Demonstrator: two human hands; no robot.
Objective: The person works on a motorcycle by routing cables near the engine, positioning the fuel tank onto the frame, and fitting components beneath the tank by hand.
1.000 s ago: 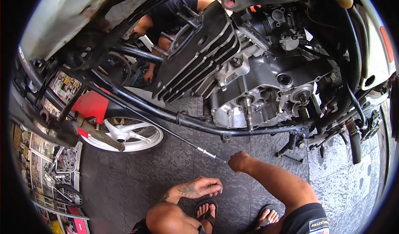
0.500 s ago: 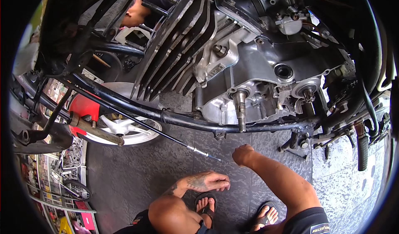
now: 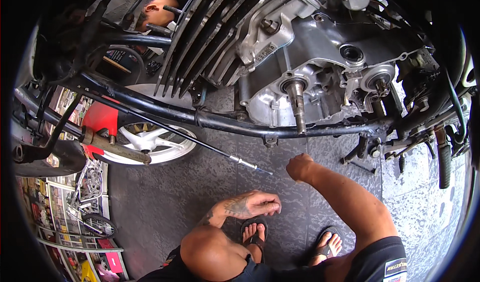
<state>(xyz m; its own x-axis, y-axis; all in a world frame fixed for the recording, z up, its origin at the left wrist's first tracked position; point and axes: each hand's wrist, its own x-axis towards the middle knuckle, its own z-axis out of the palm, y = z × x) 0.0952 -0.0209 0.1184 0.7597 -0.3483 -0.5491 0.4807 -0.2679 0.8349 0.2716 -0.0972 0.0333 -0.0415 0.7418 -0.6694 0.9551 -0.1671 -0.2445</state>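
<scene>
My right hand [image 3: 300, 168] is closed in a fist below the engine's threaded shaft [image 3: 298, 104]. Its palm is turned away, so whatever its fingers hold, if anything, is hidden. Just left of it ends a black control cable [image 3: 200, 141] with a silver adjuster [image 3: 243, 162] and a thin bare tip. My left hand [image 3: 260, 204] hangs loosely curled beyond my left knee, with nothing seen in it. Above both hands is a motorcycle engine [image 3: 320, 42] with a finned cylinder [image 3: 215, 32], its side casing open.
A black frame tube [image 3: 225, 131] runs beneath the engine. To the left are a white spoked wheel [image 3: 145, 143] and a shelf of goods [image 3: 75, 249]. Another person's head [image 3: 161, 9] shows behind the frame. Black levers and a footrest [image 3: 443, 162] hang at right.
My view has shifted, so the engine and frame appear higher and slightly to the right. My right hand appears slightly higher in view, still fisted. My left hand stays curled.
</scene>
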